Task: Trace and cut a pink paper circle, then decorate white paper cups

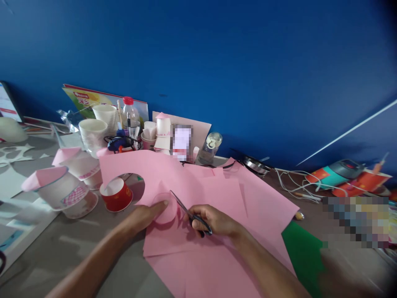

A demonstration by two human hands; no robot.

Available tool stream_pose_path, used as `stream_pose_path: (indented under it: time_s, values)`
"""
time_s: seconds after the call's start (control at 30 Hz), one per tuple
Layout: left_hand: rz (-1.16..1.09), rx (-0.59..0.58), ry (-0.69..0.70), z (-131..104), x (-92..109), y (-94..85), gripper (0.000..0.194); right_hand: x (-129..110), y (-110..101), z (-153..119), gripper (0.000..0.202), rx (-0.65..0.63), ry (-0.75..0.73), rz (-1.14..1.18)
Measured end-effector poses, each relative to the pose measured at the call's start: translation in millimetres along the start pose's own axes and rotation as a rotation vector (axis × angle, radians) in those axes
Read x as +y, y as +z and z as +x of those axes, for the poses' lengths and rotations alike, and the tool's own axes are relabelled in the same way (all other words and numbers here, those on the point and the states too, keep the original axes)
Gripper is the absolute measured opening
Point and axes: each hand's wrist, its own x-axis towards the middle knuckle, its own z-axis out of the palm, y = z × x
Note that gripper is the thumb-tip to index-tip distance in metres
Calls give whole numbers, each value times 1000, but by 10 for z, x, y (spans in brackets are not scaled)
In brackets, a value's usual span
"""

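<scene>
My right hand is wrapped round the black handles of a pair of scissors. The blades point up and left, at the right edge of a round pink paper piece. My left hand grips that round piece with the thumb on top; its other fingers are hidden beneath. A large curved sheet of pink paper with a rounded cut-out arches behind both hands. Under them lies a stack of pink paper sheets. Left of my left hand stands a red paper cup.
Paper cups with pink cone tops stand at the left, before stacked white cups. A phone and a glass jar are at the back. Green paper, a white cable and a teal-and-grey tool lie at the right.
</scene>
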Motion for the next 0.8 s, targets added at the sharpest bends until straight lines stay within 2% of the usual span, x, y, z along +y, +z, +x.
stream_pose_path:
  time_s: [0.1, 0.27, 0.4, 0.53, 0.67, 0.8]
  values:
    - [13, 40, -71, -13, 12, 11, 47, 15, 24, 17, 62, -11, -25, 8]
    - [-54, 10, -51, -16, 7, 15, 49, 15, 104, 39, 66, 26, -50, 7]
    - [-317, -125, 31, 0, -52, 59, 45, 35, 114, 56, 67, 37, -85, 15]
    - [-580, -185, -9, 19, -59, 115, 40, 75, 110, 75, 64, 48, -104, 25]
    - [-812, -295, -33, 29, -4, 115, 28, 105, 117, 92, 63, 69, -112, 48]
    - [-921, -271, -6, 27, 39, 88, 22, 108, 116, 94, 64, 56, -108, 71]
